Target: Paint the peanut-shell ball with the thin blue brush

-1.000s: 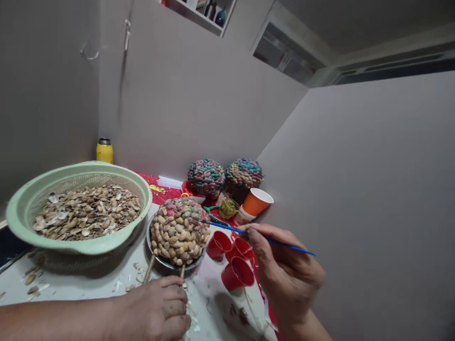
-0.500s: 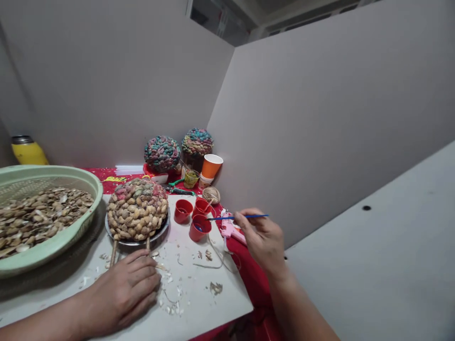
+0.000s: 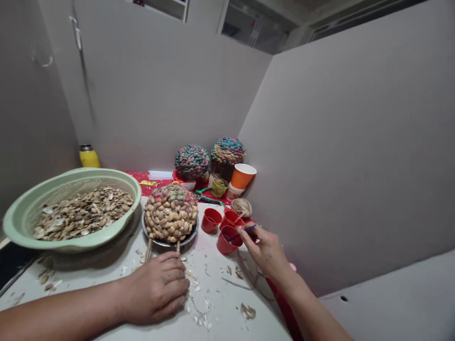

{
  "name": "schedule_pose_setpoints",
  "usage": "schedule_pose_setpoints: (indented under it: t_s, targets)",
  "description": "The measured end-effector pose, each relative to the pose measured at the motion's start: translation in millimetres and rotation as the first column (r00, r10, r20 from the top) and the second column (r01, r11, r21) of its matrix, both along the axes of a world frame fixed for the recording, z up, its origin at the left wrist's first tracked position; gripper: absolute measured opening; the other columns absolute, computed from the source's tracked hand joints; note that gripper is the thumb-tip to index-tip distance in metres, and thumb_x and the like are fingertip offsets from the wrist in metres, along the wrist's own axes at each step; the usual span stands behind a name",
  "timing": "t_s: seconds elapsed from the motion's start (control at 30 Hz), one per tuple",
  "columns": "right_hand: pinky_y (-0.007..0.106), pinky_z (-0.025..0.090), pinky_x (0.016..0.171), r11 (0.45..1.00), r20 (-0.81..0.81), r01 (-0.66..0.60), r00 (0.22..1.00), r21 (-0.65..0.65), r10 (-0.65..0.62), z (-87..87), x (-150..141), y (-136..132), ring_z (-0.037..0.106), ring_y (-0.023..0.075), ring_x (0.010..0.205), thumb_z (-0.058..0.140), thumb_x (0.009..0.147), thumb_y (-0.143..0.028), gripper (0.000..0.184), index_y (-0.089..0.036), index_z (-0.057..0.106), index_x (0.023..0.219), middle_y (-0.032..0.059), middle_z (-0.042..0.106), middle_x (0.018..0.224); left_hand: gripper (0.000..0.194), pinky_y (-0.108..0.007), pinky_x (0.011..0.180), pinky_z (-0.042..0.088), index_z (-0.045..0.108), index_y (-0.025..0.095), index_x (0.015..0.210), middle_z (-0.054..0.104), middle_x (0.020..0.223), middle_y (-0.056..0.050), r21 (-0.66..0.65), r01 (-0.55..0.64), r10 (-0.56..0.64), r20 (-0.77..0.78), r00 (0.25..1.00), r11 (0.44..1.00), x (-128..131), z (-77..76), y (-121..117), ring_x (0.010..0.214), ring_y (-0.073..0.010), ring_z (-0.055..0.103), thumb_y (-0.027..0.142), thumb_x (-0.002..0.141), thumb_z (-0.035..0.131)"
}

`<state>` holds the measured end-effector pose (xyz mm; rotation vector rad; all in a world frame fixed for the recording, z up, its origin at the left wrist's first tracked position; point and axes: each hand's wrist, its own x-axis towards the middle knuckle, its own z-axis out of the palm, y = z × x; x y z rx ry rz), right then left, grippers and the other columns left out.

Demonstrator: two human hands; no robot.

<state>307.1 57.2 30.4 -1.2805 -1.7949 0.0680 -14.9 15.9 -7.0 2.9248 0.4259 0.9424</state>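
My right hand (image 3: 265, 247) pinches a thin blue paintbrush (image 3: 241, 232) whose tip dips into the nearest of three small red cups (image 3: 227, 240). My left hand (image 3: 158, 290) lies knuckles-up on the white table, fingers curled around the lower ends of two wooden sticks (image 3: 148, 249). The sticks run up under a metal dish (image 3: 170, 242) carrying a dome covered in nut shells (image 3: 170, 214), its top tinted pink and green.
A green colander (image 3: 21, 222) full of shells stands at the left. Two painted shell domes (image 3: 192, 161), an orange paper cup (image 3: 242, 176), a twine ball (image 3: 241, 206) and a yellow flask (image 3: 88, 157) stand at the back. Grey panels wall in the table.
My right hand has come down from beside the shell dome and lowered the brush into the near red cup. The camera view swung right and back. My left hand stays put.
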Motion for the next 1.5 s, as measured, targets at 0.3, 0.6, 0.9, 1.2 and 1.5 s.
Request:
schedule_pose_setpoints:
  t_s: [0.3, 0.6, 0.9, 1.2, 1.5]
  targets:
    - [0.027, 0.054, 0.050, 0.987, -0.279, 0.156, 0.947, -0.040, -0.161, 3.0, 17.5, -11.6, 0.066, 0.0173, 0.052, 0.073, 0.084, -0.067, 0.049, -0.019, 0.074, 0.080, 0.0027, 0.073, 0.062, 0.013, -0.043, 0.111, 0.049, 0.063, 0.021, 0.109, 0.077, 0.091, -0.006, -0.008, -0.018, 0.017, -0.044, 0.999, 1.000, -1.3, -3.0, 0.1, 0.096, -0.0229, 0.071, 0.025, 0.098, 0.065]
    - [0.023, 0.054, 0.051, 0.974, -0.773, 0.225, 0.612, -0.030, -0.165, 24.5, 23.6, -4.2, 0.063, 0.0112, 0.049, 0.093, 0.065, -0.062, 0.049, -0.019, 0.070, 0.074, -0.0014, 0.070, 0.060, 0.014, -0.043, 0.110, 0.048, 0.064, 0.018, 0.111, 0.079, 0.092, -0.008, -0.010, 0.015, -0.015, -0.011, 1.000, 1.000, 0.1, -1.1, 2.6, 0.096, -0.0237, 0.072, 0.025, 0.100, 0.061]
    - [0.023, 0.056, 0.048, 0.982, -0.733, -0.182, 0.660, 0.053, 0.162, 62.6, -83.0, 20.5, 0.065, 0.0116, 0.046, 0.086, 0.078, -0.058, 0.042, -0.021, 0.067, 0.078, -0.0035, 0.071, 0.064, 0.014, -0.043, 0.106, 0.052, 0.061, 0.019, 0.114, 0.080, 0.089, -0.008, -0.017, 0.016, -0.016, -0.018, 1.000, 1.000, 1.9, -0.9, 2.5, 0.093, -0.0237, 0.073, 0.023, 0.100, 0.058]
    - [0.022, 0.054, 0.045, 0.969, -0.617, -0.243, 0.757, 0.043, 0.217, 58.0, -114.5, 31.4, 0.064, 0.0117, 0.047, 0.083, 0.080, -0.061, 0.043, -0.020, 0.069, 0.077, -0.0036, 0.069, 0.060, 0.010, -0.044, 0.104, 0.052, 0.065, 0.018, 0.104, 0.080, 0.088, -0.008, -0.033, 0.028, -0.029, -0.017, 0.999, 0.999, 2.8, -4.2, 2.8, 0.090, -0.0243, 0.072, 0.023, 0.098, 0.058]
    - [0.022, 0.057, 0.048, 0.950, -0.492, -0.207, 0.818, 0.231, 0.298, 55.8, -101.3, 13.8, 0.069, 0.0123, 0.050, 0.077, 0.095, -0.037, 0.020, -0.022, 0.074, 0.082, -0.0014, 0.075, 0.066, 0.010, -0.042, 0.103, 0.054, 0.064, 0.019, 0.106, 0.080, 0.087, -0.006, -0.034, 0.007, -0.008, -0.020, 1.000, 0.999, 4.6, -3.1, 1.2, 0.088, -0.0230, 0.073, 0.023, 0.097, 0.060]
